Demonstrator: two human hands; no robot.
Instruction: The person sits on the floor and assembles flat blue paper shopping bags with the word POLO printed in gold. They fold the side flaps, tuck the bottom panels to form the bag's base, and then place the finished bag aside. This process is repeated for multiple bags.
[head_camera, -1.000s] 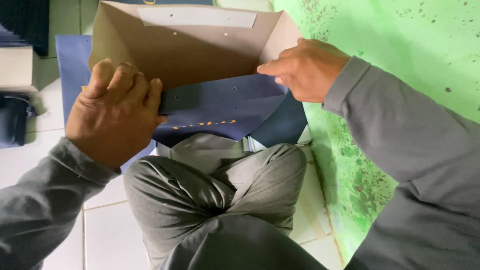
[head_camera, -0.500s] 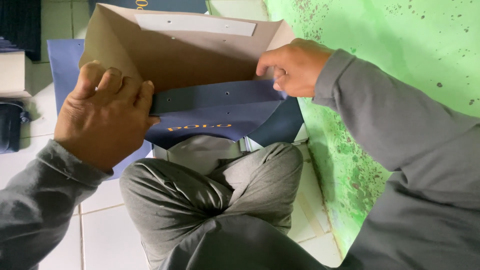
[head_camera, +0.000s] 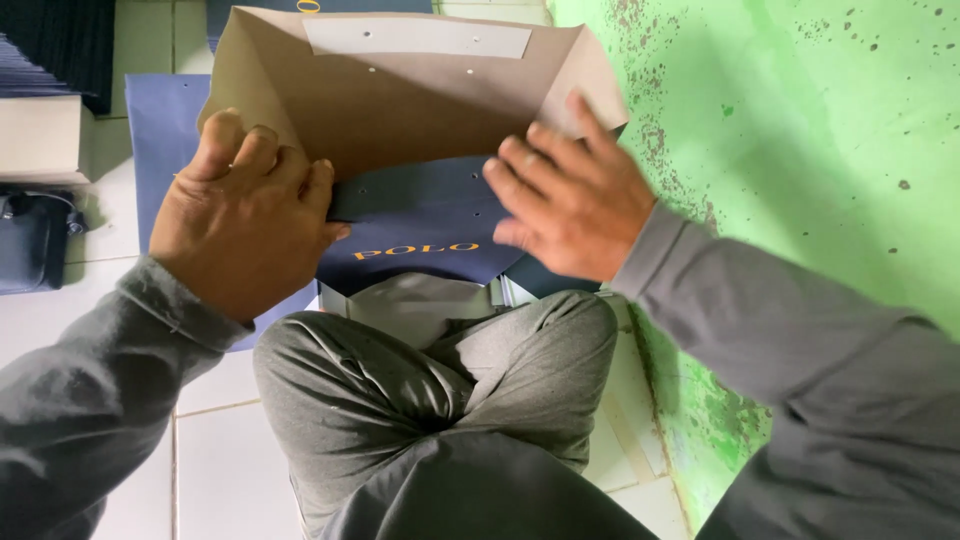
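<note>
Left hand (head_camera: 240, 215) has its fingers curled tight on the near-left edge of the paper bag (head_camera: 400, 110), prob bracing it open. The bag lies on its side above the knees, brown inside, navy outside. Right hand (head_camera: 570, 200) w/ fingers spread flat by the right wall. White tile floor (head_camera: 225, 460), speckled green wall (head_camera: 800, 130).

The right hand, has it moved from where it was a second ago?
Yes. The right hand slid left off the bag's corner, away from the green wall.
</note>
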